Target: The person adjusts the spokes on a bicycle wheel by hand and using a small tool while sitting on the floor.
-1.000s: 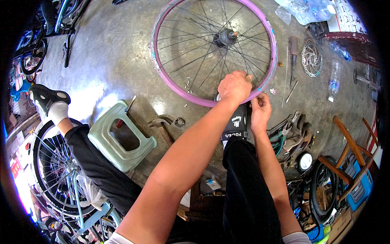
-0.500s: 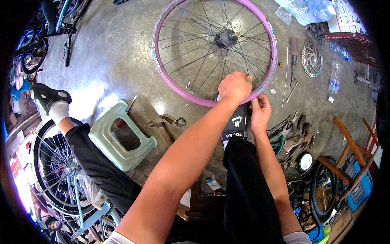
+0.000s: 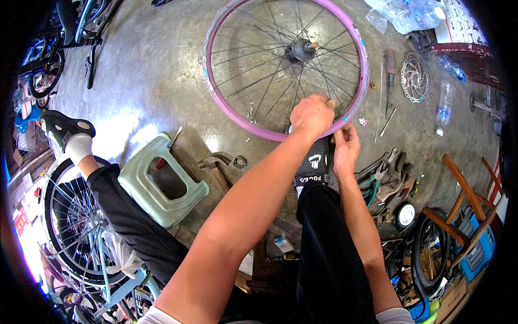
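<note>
Bicycle wheel [image 3: 302, 50] is ahead, its purple rim [image 3: 270, 134] at a black shoe [image 3: 313, 162]. Left hand [image 3: 312, 115] curls nearly closed there; right hand [image 3: 347, 142] bunches its fingertips alongside. Either grip's hold, I cannot tell.

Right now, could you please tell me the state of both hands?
Left hand: curled closed near the purple rim; what it holds is hidden.
Right hand: fingertips at the rim's outer edge; grip unclear.

White capitals and logo on the right shoe [image 3: 313, 164], small letters on the left shoe [image 3: 65, 131], pale lettering along the rim [image 3: 249, 127]; blue print on the bottle [image 3: 444, 108]; tiny print on the carton [image 3: 453, 300]
</note>
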Tool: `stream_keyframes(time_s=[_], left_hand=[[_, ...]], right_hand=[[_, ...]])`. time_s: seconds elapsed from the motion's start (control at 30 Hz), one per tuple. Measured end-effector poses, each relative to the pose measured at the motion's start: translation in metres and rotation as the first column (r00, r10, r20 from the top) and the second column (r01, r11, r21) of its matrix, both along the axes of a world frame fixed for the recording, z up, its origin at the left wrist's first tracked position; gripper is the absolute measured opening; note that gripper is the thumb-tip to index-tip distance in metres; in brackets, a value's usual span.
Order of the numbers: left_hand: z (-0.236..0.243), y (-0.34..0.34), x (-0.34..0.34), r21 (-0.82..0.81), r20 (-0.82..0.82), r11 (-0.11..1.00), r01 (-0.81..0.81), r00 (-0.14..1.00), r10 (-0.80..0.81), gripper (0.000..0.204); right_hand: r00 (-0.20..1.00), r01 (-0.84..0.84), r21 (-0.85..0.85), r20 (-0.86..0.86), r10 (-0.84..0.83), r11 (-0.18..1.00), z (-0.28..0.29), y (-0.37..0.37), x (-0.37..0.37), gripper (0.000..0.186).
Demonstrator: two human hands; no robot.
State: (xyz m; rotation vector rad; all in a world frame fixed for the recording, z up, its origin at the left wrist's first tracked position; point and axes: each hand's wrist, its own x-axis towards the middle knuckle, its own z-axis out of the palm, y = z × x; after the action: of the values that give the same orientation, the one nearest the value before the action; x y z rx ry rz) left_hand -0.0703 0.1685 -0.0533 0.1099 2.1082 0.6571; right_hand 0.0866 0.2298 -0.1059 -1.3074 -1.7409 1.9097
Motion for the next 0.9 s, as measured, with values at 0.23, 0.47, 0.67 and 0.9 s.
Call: stream_keyframes(time_s=[0.23, 0.47, 0.67, 0.9], left_hand=[[0.002, 0.000, 0.001, -0.013, -0.039, 1.000, 0.020, 0.999, -0.021, 0.039], [0.002, -0.010, 0.001, 0.159, 0.017, 0.983, -0.086, 0.996, 0.084, 0.031], [0.035, -0.070, 0.039, 0.579, 0.056, 0.729, -0.366, 0.909, 0.413, 0.021], [0.054, -0.190, 0.069, 0.409, -0.023, 0.724, -0.555, 0.787, 0.617, 0.019]], right_hand=[[0.999, 0.019, 0.010, -0.030, -0.019, 1.000, -0.005, 0.000, 0.001, 0.009], [0.999, -0.020, -0.025, 0.033, 0.021, 0.999, 0.000, 0.005, 0.006, 0.016], [0.999, 0.011, -0.027, -0.034, -0.012, 1.000, 0.028, 0.002, 0.007, 0.023], [0.999, -0.032, 0.189, -0.016, 0.035, 0.982, 0.044, 0.009, 0.012, 0.022]])
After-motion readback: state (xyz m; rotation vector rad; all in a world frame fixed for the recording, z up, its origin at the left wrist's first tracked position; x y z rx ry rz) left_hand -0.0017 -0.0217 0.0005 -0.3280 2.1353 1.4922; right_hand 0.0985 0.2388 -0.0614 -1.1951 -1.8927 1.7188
